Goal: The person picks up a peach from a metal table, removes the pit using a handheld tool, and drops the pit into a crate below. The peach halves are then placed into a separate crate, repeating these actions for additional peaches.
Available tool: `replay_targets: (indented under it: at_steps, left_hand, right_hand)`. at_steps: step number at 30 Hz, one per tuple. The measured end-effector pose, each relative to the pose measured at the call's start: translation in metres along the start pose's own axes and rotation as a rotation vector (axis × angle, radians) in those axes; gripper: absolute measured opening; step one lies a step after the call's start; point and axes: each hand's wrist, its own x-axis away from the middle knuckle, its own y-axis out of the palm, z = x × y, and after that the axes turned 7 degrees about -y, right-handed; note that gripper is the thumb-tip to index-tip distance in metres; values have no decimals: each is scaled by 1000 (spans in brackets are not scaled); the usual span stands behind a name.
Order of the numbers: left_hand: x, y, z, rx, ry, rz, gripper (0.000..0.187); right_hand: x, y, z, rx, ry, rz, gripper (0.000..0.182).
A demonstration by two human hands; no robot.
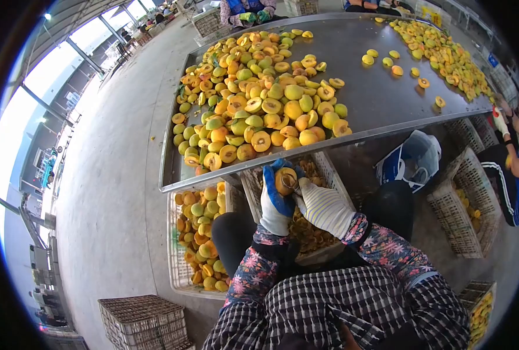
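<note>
My left hand (275,205), in a white glove with blue coating, is closed around a yellow peach half (284,181) with its cut face turned up. My right hand (325,207), in a striped white glove, is closed on a small metal tool (297,190) whose tip meets the fruit; most of the tool is hidden by the fingers. Both hands are just off the near edge of a metal table (364,111), above a crate (336,175) of brownish-yellow scraps. A large heap of cut peaches (259,99) lies on the table beyond them.
Left of my knees stands a crate of peach halves (204,233). A white-blue bucket (411,160) and another crate (467,204) are to the right. An upturned crate (145,324) sits lower left. Co-workers' gloved hands (255,16) show across the table; another person (507,157) sits right.
</note>
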Motion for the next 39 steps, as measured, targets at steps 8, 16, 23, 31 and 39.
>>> replay_targets:
  at_steps: [8, 16, 23, 31, 39]
  left_hand:
    - [17, 0, 14, -1507, 673, 16, 30]
    - [6, -29, 19, -665, 19, 39, 40]
    - [13, -16, 8, -1053, 423, -12, 44]
    - [-6, -47, 32, -1085, 96, -254, 36]
    - [-5, -16, 32, -402, -309, -79, 44]
  right_hand:
    - [-1, 8, 1, -26, -24, -94, 33]
    - [3, 11, 10, -262, 8, -283, 35]
    - [4, 9, 6, -538, -50, -152, 35]
    - [17, 37, 25, -540, -232, -62, 36]
    - [16, 12, 1, -1195, 411, -424, 37]
